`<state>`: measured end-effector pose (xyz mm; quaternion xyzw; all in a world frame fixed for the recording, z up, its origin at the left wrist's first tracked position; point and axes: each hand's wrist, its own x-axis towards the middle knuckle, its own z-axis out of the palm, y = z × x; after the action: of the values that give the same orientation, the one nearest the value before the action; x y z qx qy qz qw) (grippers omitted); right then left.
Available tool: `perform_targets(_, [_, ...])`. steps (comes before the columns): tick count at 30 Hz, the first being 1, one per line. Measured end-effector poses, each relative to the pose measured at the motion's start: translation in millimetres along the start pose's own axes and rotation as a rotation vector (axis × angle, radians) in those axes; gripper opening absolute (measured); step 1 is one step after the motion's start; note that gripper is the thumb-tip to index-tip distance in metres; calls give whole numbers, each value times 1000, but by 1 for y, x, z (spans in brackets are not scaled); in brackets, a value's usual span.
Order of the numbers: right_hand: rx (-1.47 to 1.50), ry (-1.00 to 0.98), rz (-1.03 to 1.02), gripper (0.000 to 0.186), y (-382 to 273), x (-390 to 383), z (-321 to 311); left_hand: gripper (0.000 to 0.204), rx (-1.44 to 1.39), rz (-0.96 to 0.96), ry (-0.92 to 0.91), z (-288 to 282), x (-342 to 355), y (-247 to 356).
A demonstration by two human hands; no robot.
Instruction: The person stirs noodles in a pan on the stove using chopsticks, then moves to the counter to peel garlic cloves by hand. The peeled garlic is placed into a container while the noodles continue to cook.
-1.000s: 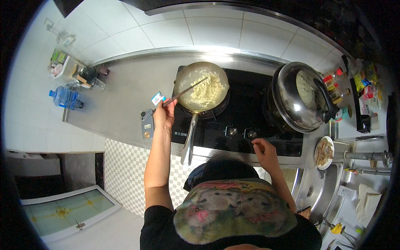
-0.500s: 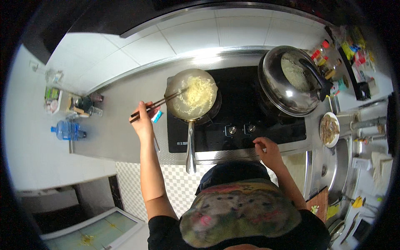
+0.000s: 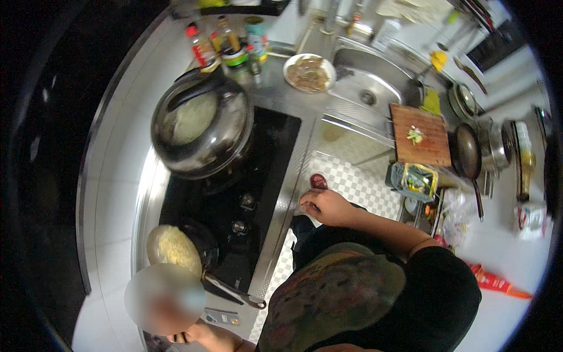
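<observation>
At the lower left, my left hand (image 3: 196, 333) is closed on dark chopsticks (image 3: 178, 338); a round blurred patch covers their far part and some of the hand. Beside that patch, a small pan (image 3: 155, 249) on the hob holds pale yellow noodles (image 3: 179, 251). Its metal handle (image 3: 237, 296) points toward the counter's front edge. My right hand (image 3: 324, 206) hovers by that front edge, fingers loosely curled and slightly apart, with nothing visible in them. Behind the pan, a large wok with a domed lid (image 3: 234, 132) stands on the black hob (image 3: 275, 135).
A white plate of raw-looking shrimp (image 3: 308, 73) lies beside the sink (image 3: 381, 79). Sauce bottles (image 3: 202, 50) stand behind it. Farther right are a wooden chopping board (image 3: 410, 152) with chopped scallion, a frying pan (image 3: 467, 149) and a lined bin (image 3: 413, 180).
The view has swung to the right, bringing the sink and chopping board further in. My left hand, still with the chopsticks, is now away from the noodles, partly behind the blur.
</observation>
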<state>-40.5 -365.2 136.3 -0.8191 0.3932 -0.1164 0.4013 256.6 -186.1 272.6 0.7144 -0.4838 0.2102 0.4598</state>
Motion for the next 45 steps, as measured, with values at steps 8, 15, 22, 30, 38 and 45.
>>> perform_targets(8, [104, 309, 252, 15, 61, -76, -29, 19, -662, -210, -885, 163, -28, 98])
perform_targets(15, [76, 571, 449, 19, 151, -190, -69, 35, -494, 146, -1008, 370, -103, 221])
perform_targets(22, [136, 788, 956, 13, 230, -314, -107, 49, 13, 185, -990, 538, -171, 276])
perform_targets(30, [261, 955, 1171, 13, 262, -352, -91, 50, 217, 161, -905, 605, -207, 298])
perform_targets(38, [455, 937, 1422, 16, 287, -380, 41, 39, 387, 297, -819, 630, -212, 311])
perform_targets(45, [934, 1124, 1732, 20, 277, -412, 120, 51, 447, 276, -847, 628, -208, 308])
